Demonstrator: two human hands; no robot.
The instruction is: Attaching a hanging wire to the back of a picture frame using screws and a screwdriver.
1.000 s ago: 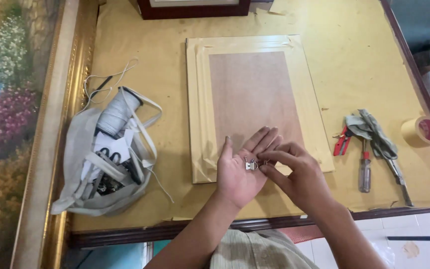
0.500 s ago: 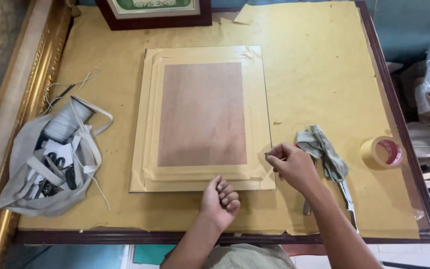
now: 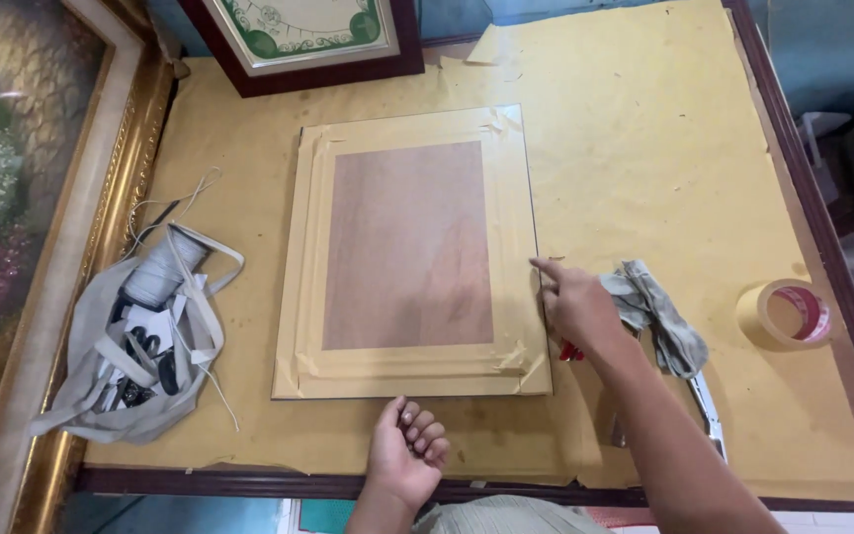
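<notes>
Right hand touches frame back edge — right side.

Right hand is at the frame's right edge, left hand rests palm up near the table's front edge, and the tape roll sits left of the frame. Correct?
Not quite. In the head view the tape roll sits right of the frame, past the rag. The right hand and left hand are as you say.

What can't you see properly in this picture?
- Head view: the front of the taped frame faces down, hidden.
- The tools are hidden under the right hand, forearm and rag.
- The left hand curls, hiding its palm.
- The bag contents are too jumbled to tell.
</notes>
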